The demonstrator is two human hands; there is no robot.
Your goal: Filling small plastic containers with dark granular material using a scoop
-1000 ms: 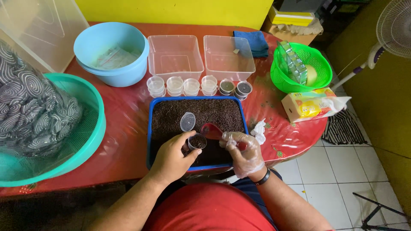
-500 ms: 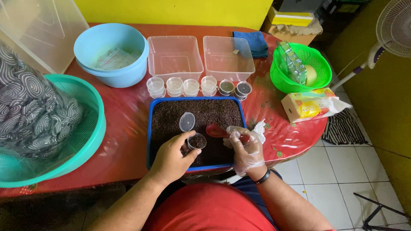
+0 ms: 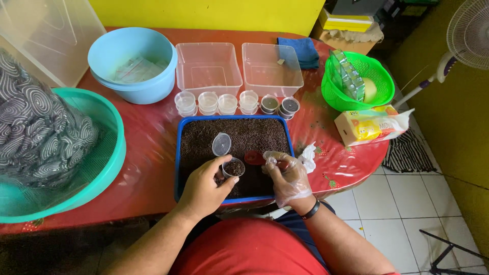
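Note:
A blue tray [image 3: 179,153] filled with dark granules sits on the red table in front of me. My left hand [image 3: 204,186] holds a small clear cup [image 3: 234,167] over the tray; the cup has dark granules in it and its hinged lid [image 3: 221,144] stands open. My right hand [image 3: 289,175], in a clear plastic glove, grips a red spoon [image 3: 254,157] whose bowl rests low on the granules just right of the cup.
Behind the tray stands a row of small lidded cups [image 3: 227,103], two at the right dark-filled. Two clear boxes [image 3: 209,69] [image 3: 271,69], a light blue bowl [image 3: 133,63], a teal basin [image 3: 104,168] with patterned cloth, a green basket [image 3: 359,81], a tissue pack [image 3: 369,125].
The red spoon has come down from above the cup to the granules beside it. My gloved right hand dropped slightly; the left hand kept the cup in place.

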